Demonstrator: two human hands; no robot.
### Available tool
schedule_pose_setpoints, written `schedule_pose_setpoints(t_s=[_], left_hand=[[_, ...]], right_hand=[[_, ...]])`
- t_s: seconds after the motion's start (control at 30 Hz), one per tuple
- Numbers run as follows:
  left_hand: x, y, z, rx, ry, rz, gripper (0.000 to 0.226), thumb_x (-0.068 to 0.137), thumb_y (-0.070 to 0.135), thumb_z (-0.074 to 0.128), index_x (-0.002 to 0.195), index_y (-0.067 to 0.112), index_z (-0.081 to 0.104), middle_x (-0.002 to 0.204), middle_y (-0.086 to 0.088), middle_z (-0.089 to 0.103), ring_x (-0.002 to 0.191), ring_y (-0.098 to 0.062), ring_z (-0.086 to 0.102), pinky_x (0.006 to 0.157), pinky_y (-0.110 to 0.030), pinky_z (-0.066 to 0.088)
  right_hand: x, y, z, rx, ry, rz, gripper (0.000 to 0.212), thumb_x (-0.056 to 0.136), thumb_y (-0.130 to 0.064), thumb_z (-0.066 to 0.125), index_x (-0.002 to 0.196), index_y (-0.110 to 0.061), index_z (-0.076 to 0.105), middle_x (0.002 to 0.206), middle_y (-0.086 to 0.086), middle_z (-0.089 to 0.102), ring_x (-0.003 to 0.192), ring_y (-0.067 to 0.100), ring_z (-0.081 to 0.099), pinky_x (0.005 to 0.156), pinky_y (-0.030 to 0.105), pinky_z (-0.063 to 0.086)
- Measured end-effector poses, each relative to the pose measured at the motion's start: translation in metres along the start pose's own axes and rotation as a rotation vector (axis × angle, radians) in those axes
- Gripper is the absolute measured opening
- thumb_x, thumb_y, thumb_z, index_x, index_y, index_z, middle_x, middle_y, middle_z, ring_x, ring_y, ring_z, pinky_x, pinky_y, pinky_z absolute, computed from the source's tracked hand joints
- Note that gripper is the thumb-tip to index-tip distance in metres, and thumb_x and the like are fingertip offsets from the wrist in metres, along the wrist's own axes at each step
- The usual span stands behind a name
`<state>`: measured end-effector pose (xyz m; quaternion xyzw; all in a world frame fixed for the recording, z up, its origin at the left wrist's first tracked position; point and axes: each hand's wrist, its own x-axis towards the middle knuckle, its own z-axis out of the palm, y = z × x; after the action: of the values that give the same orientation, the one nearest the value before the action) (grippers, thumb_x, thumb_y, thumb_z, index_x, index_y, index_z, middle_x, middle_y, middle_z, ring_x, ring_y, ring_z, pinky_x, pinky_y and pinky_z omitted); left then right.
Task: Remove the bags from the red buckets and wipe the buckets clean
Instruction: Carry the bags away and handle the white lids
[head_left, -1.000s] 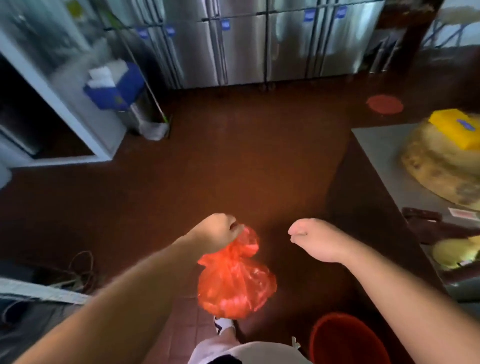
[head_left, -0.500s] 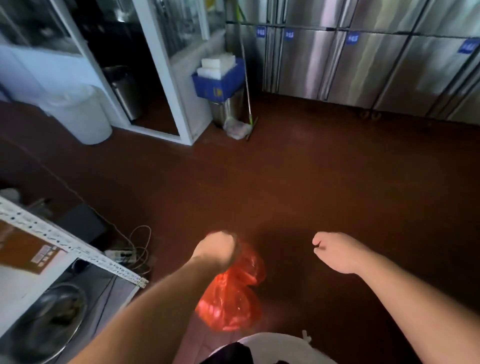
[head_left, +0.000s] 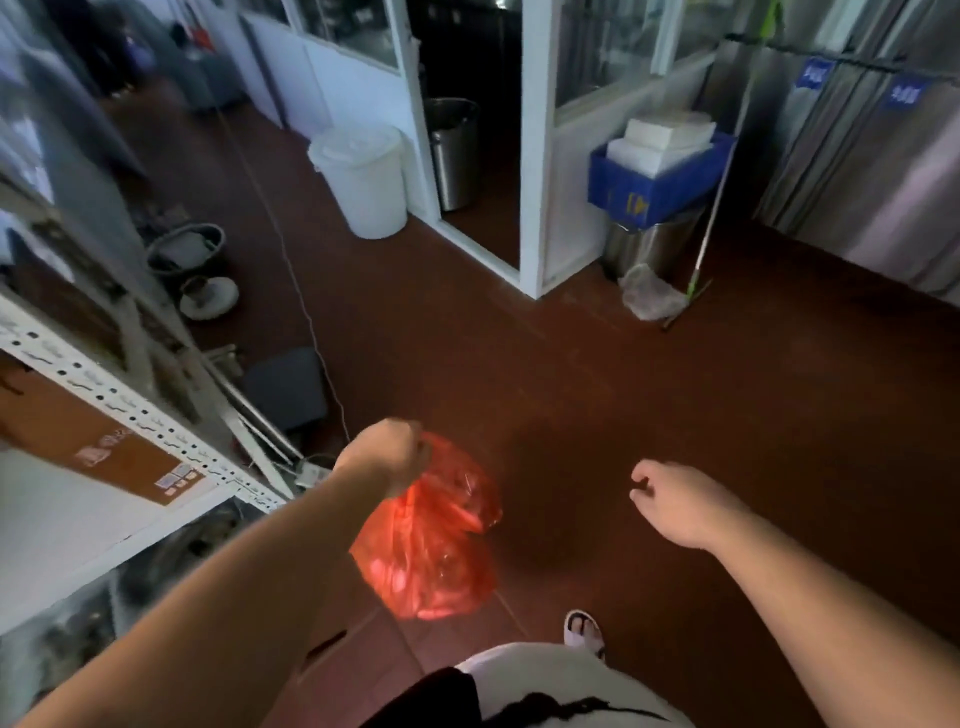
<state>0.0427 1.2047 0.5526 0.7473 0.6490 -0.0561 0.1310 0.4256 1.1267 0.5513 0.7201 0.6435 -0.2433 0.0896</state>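
The left hand (head_left: 387, 457) grips the gathered neck of a red plastic bag (head_left: 431, 540), fingers curled tight round the bunched top, and the bag hangs free below the fist, above the dark red floor (head_left: 623, 374) and just ahead of the person's sandalled foot (head_left: 584, 629). The right hand (head_left: 675, 501) holds nothing; its fingers are loosely curled, with the thumb and forefinger slightly apart, out to the right of the bag and well apart from it.

The bag is thin, translucent film, soft and crinkled, and it bulges at the bottom, so it seems to carry some contents, though what they are cannot be told. It looks light enough for one hand. Film like this is probably slippery and tears easily if it catches on a corner, so the bunched neck is the sensible place to hold it, as the grip does now; a hand under the base would help only if it sags.

No red bucket is in view. Far left stands a white lidded bin (head_left: 361, 179) by a white-framed doorway, with a steel bin (head_left: 452, 150) just inside it. Either might take the bag, but that is a guess. On the near left is a white metal shelf (head_left: 130, 410).
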Motion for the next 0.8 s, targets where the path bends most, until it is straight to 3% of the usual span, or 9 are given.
schedule_pose_setpoints(t_s=[0.1, 0.4, 0.53, 0.67, 0.8], left_hand=[[0.04, -0.016, -0.026, 0.012, -0.003, -0.115, 0.032, 0.093, 0.047, 0.04, 0.086, 0.019, 0.055, 0.104, -0.012, 0.071, 0.1, -0.036, 0.068, 0.078, -0.038, 0.053], [0.15, -0.077, -0.055, -0.058, 0.133, -0.351, 0.035, 0.103, 0.042, 0.047, 0.089, 0.014, 0.063, 0.1, -0.015, 0.073, 0.098, -0.037, 0.068, 0.073, -0.038, 0.046], [0.227, -0.122, -0.058, -0.092, 0.131, -0.402, 0.038, 0.103, 0.041, 0.049, 0.093, 0.009, 0.067, 0.103, -0.018, 0.074, 0.103, -0.04, 0.068, 0.081, -0.041, 0.051], [0.301, -0.155, -0.064, -0.133, 0.088, -0.402, 0.036, 0.101, 0.044, 0.051, 0.075, 0.019, 0.052, 0.096, -0.016, 0.074, 0.1, -0.039, 0.069, 0.077, -0.04, 0.052], [0.374, -0.189, -0.092, -0.198, 0.063, -0.442, 0.039, 0.1, 0.048, 0.049, 0.073, 0.021, 0.046, 0.089, -0.009, 0.072, 0.093, -0.035, 0.07, 0.071, -0.036, 0.046]], right_hand=[[0.07, -0.017, -0.047, -0.089, 0.032, -0.13, 0.038, 0.1, -0.048, 0.043, 0.135, -0.035, 0.052, 0.131, -0.007, 0.059, 0.108, 0.018, 0.061, 0.087, 0.039, 0.056], [0.253, -0.123, -0.145, -0.39, 0.048, -0.446, 0.041, 0.101, -0.044, 0.041, 0.137, -0.027, 0.052, 0.13, -0.001, 0.06, 0.119, 0.025, 0.055, 0.094, 0.045, 0.05], [0.339, -0.188, -0.171, -0.44, 0.025, -0.456, 0.039, 0.101, -0.043, 0.039, 0.133, -0.026, 0.053, 0.13, 0.002, 0.058, 0.122, 0.028, 0.053, 0.096, 0.048, 0.046], [0.42, -0.251, -0.202, -0.391, 0.001, -0.421, 0.041, 0.1, -0.043, 0.038, 0.133, -0.025, 0.053, 0.127, 0.003, 0.06, 0.115, 0.029, 0.055, 0.093, 0.048, 0.048], [0.493, -0.306, -0.234, -0.345, 0.015, -0.366, 0.04, 0.1, -0.043, 0.039, 0.134, -0.025, 0.052, 0.127, 0.003, 0.061, 0.113, 0.028, 0.057, 0.092, 0.047, 0.048]])
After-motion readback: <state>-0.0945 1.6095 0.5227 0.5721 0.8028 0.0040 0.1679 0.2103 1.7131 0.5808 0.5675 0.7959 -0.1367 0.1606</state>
